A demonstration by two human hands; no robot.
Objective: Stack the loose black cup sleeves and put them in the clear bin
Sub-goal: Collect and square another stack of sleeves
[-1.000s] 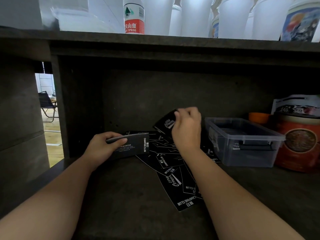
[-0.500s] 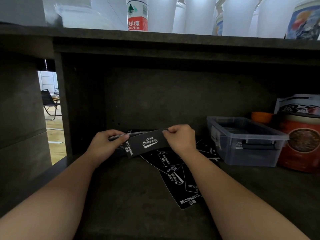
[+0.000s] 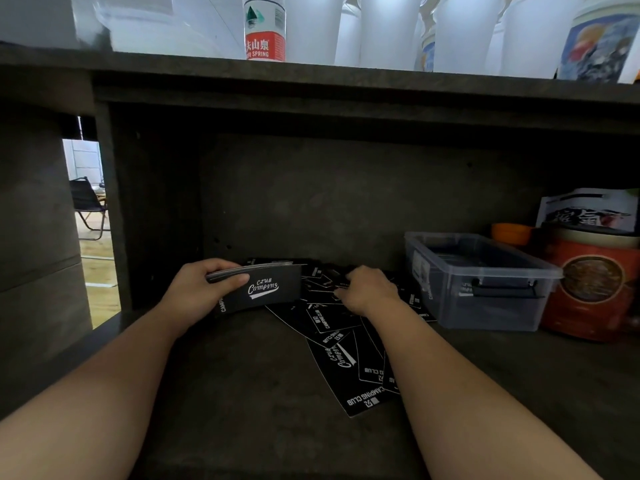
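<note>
My left hand (image 3: 199,289) grips a stack of flat black cup sleeves (image 3: 266,287) upright on the dark shelf, thumb across the front one with white "Club Camping" lettering. Several loose black sleeves (image 3: 346,362) lie scattered flat on the shelf to the right of the stack. My right hand (image 3: 369,289) reaches down onto this pile, fingers curled at a sleeve near the back; the fingertips are hidden behind the hand. The clear bin (image 3: 485,306) stands open to the right of the pile, with a dark stack visible inside.
An orange-red tin (image 3: 588,289) stands right of the bin, an orange cup (image 3: 510,233) and a printed pouch (image 3: 588,211) behind. The shelf board (image 3: 311,84) above holds white cups and a water bottle (image 3: 265,27). A side wall closes the left.
My right hand has let go of the sleeve it added to the stack and has moved right, back down to the loose pile. My left hand keeps holding the stack.
</note>
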